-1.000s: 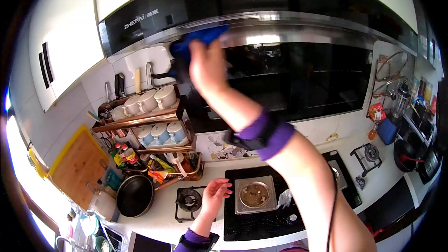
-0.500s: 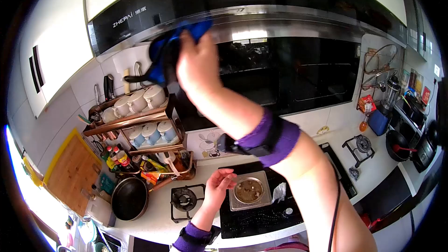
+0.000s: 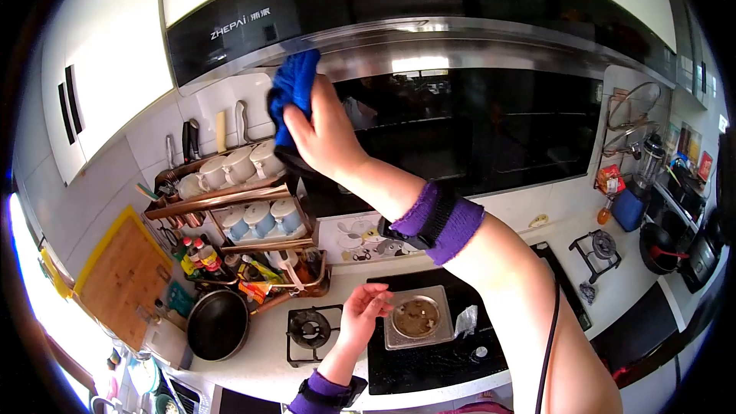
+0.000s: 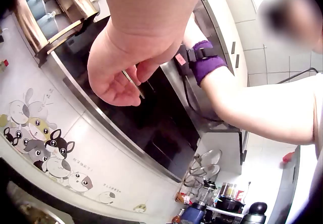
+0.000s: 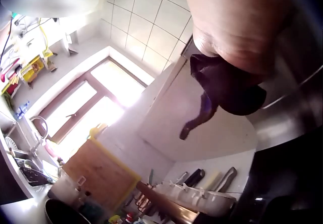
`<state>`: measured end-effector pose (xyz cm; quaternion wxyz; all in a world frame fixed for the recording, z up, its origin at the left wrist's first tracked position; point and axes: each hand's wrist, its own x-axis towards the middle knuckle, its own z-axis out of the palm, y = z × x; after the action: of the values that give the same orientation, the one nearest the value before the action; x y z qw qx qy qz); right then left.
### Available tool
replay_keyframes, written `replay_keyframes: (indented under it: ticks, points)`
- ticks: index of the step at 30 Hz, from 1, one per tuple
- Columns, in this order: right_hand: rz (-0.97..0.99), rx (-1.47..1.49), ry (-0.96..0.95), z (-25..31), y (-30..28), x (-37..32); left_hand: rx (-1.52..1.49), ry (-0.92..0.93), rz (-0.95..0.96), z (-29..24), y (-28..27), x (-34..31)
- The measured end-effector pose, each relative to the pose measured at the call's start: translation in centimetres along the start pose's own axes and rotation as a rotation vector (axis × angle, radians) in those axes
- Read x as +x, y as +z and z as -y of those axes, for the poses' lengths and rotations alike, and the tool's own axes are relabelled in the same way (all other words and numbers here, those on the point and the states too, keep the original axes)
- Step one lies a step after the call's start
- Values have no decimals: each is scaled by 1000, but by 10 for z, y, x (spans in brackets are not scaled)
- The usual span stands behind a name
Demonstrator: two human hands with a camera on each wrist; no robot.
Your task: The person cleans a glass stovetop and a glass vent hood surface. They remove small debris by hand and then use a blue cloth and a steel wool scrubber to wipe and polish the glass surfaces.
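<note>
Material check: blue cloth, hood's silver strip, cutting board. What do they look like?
Cloth: soft textile, maybe microfibre; matte, bunched into folds.
Strip: likely stainless steel, semi-gloss; grey with smeared, streaky reflections. Metallic-look coating not ruled out.
Board: probably wood or bamboo, dull finish; tan, slightly mottled face. Species can't be told.

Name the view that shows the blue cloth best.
The head view: the blue cloth shows brightly in the right hand. The right wrist view shows it dark, partly hidden; the left wrist view, not at all.
</note>
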<state>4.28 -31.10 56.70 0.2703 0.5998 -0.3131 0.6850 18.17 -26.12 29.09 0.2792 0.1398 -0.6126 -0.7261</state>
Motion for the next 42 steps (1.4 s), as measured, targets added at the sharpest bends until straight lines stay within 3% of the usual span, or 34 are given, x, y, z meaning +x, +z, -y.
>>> replay_keyframes:
  ticks: [4,8,10,14,16,19,22,26,30,32,35,39,42]
  points:
    - [-72,-500,-130,-45,-51,2,9,-32,-20,16,-11,0]
    - [233,-879,-254,-110,-78,8,-30,-83,-61,36,-22,2]
    - [444,-1014,-183,-129,-66,3,-51,-107,-70,53,-27,1]
    - [522,-913,-350,-151,-7,-26,-105,-194,-122,86,-33,0]
    - [556,-854,-290,-150,16,-40,-109,-227,-131,104,-33,0]
    - [560,-849,-395,-157,13,-42,-92,-288,-135,108,-25,6]
    - [653,-982,-400,-160,-30,-34,-113,-295,-116,113,-24,11]
    - [463,-1214,-355,-163,-138,-37,-141,-296,-95,119,-28,18]
    - [264,-1434,-120,-169,-243,-61,-155,-295,-90,106,-27,17]
    - [224,-1434,-115,-169,-264,-66,-160,-271,-73,107,-34,16]
    - [115,-1401,-97,-166,-216,-53,-174,-230,-65,109,-40,17]
    - [385,-1184,-299,-151,-96,-22,-177,-217,-89,105,-44,22]
    - [388,-1022,-372,-154,-13,-16,-190,-186,-118,99,-43,20]
